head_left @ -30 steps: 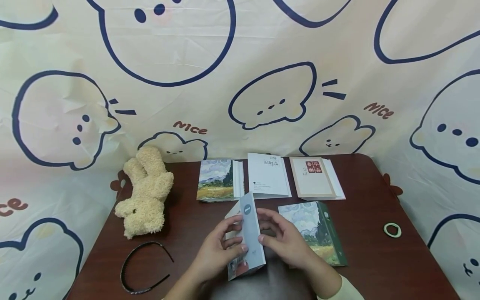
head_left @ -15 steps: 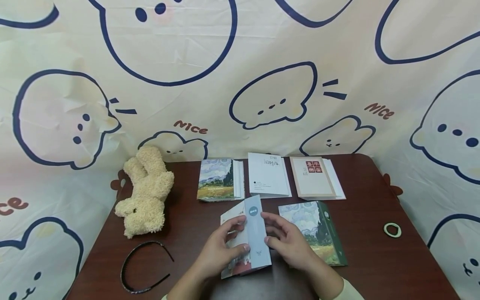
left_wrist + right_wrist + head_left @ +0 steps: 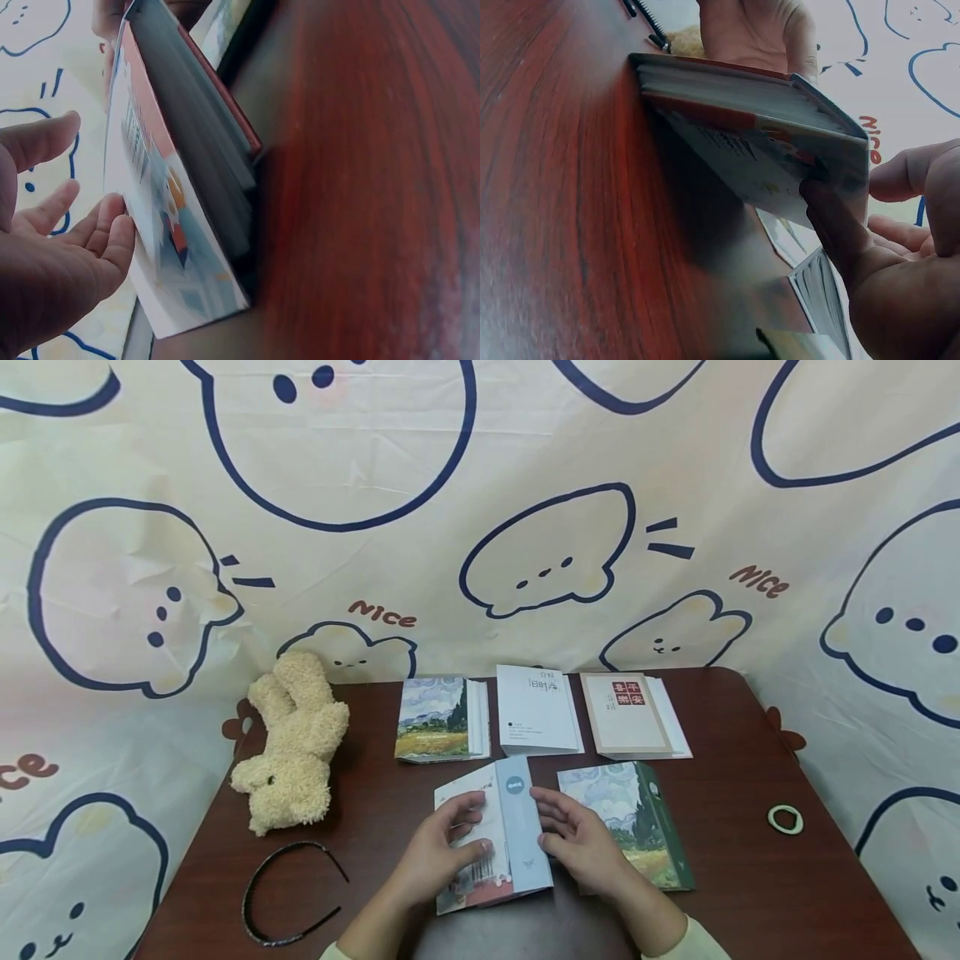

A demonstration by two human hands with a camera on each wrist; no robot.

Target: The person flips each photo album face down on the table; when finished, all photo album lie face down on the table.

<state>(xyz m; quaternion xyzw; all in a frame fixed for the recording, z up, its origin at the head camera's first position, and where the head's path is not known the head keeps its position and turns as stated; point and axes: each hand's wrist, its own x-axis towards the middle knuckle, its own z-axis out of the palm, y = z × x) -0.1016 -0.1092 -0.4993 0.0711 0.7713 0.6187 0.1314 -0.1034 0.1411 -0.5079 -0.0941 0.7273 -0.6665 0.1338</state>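
Note:
Between the hands a small photo album stands tilted over the table, its pale blue spine facing up. Its white, illustrated cover has a red strip, and clear page edges show between the covers in both wrist views. My left hand is at the album's left cover; in the left wrist view its lower fingertips touch the cover while thumb and index finger stand apart from it. On the other side, my right hand pinches the album, with thumb near the spine and fingers against the far cover.
A green-spined painting-covered album lies by the right hand. Along the back stand a landscape album, a white one and a beige one. A plush toy, black headband and pale green ring lie around.
The album has turned so more of its left cover shows, and it has shifted slightly right and down. The right hand has moved a little right with it; the left hand stays nearly in place.

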